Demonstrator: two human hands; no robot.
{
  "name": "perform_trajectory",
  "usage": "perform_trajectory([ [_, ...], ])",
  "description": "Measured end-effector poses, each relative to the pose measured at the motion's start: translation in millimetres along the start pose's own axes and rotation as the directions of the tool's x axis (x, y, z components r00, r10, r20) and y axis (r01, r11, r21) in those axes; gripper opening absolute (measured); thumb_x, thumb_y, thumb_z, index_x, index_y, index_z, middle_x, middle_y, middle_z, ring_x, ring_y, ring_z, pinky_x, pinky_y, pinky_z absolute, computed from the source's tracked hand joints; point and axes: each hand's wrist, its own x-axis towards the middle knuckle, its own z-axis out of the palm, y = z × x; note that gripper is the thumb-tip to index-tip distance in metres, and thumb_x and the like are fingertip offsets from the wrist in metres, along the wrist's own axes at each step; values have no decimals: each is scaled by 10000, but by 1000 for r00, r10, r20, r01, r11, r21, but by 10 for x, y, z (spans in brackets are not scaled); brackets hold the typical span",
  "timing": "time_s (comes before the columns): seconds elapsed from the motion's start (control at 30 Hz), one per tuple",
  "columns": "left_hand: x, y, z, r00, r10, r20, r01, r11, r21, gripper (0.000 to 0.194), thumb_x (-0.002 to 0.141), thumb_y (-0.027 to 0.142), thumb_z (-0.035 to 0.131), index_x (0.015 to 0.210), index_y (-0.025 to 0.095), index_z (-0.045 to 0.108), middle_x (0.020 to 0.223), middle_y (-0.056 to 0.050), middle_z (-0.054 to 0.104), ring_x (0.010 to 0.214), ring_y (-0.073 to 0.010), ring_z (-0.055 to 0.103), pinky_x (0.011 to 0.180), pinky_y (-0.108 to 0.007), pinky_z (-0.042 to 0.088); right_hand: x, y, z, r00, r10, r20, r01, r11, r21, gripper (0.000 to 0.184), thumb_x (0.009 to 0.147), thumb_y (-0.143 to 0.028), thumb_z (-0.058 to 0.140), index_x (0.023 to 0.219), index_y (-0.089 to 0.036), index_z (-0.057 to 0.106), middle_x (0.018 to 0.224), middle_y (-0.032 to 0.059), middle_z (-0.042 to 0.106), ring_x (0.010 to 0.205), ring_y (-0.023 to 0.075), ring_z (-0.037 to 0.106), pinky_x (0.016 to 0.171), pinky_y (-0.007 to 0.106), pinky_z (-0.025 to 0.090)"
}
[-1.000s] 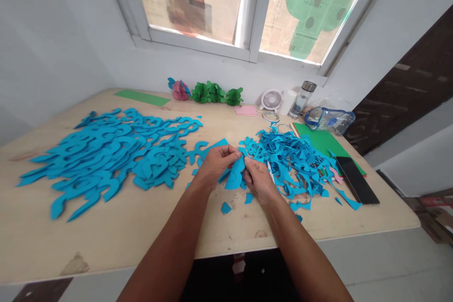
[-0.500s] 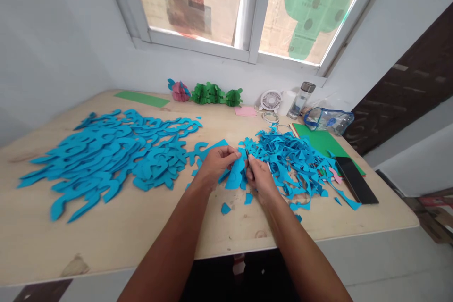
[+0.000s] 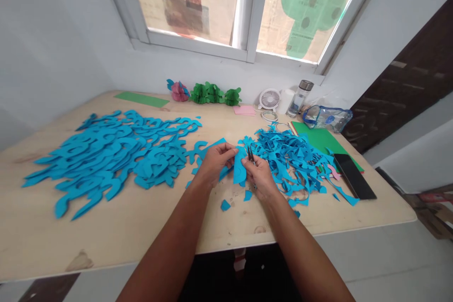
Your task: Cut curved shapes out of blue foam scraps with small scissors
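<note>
Between my hands is a piece of blue paper (image 3: pixel 239 170), its top edge pinched by the fingers of my left hand (image 3: pixel 216 163). My right hand (image 3: pixel 261 175) is closed around a small pair of scissors (image 3: pixel 251 155), whose blades point up and away from the paper. The right thumb touches the paper's right side. Beneath and left of the hands lie more blue paper pieces (image 3: pixel 214 145). A small blue scrap (image 3: pixel 225 205) rests on the table in front of them.
Cut blue paper shapes (image 3: pixel 102 146) are heaped at the left, with a smaller pile (image 3: pixel 159 163) beside them. Blue offcuts (image 3: pixel 283 155) cover the right. Beyond are a phone (image 3: pixel 355 177), green sheets (image 3: pixel 311 137), a clear pouch (image 3: pixel 329 118), a bottle (image 3: pixel 300 99) and a fan (image 3: pixel 269 99).
The scissors have come away from the paper's edge and now point upward. The right thumb has moved onto the paper, which has turned to a narrower, more upright view.
</note>
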Motion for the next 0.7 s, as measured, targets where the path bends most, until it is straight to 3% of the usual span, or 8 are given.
perform_trajectory([
  [0.17, -18, -10, -10, 991, -45, 127, 35, 996, 80, 206, 568, 297, 745, 554, 174, 580, 453, 39, 501, 413, -81, 423, 418, -210, 316, 24, 5, -35, 998, 16, -68, -9, 994, 105, 358, 556, -415, 784, 688, -191, 537, 431, -120, 293, 364, 36, 190, 352, 205, 112],
  [0.27, -32, 7, -2, 992, -29, 124, 17, 995, 94, 237, 577, 288, 746, 529, 176, 543, 440, 47, 483, 404, -73, 407, 410, -203, 299, 27, -5, -48, 996, -4, -85, 14, 993, 116, 358, 582, -431, 774, 703, -187, 541, 430, -121, 307, 357, 34, 199, 341, 200, 118],
  [0.47, 21, -47, -14, 996, -35, -81, 22, 987, -160, 235, 590, 278, 741, 595, 171, 532, 504, 40, 540, 448, -82, 478, 444, -204, 374, 18, -19, -44, 997, -9, -71, 19, 989, 146, 448, 676, -606, 658, 767, -181, 550, 431, -105, 392, 316, 38, 255, 313, 198, 134],
  [0.57, 49, -94, -19, 991, -109, -79, 79, 946, -314, 253, 561, 255, 768, 661, 169, 552, 599, 17, 616, 534, -101, 569, 521, -214, 451, 20, 2, -41, 999, 4, -35, 1, 988, 153, 457, 690, -624, 642, 735, -182, 534, 434, -98, 401, 313, 38, 258, 311, 202, 137],
  [0.7, 32, -117, 13, 989, -147, -31, 126, 926, -355, 253, 548, 237, 781, 676, 162, 577, 652, -4, 654, 567, -105, 598, 582, -227, 486, 36, 29, -47, 996, -53, -70, 61, 990, 124, 380, 655, -502, 733, 689, -205, 497, 423, -112, 337, 329, 42, 225, 319, 209, 144],
])
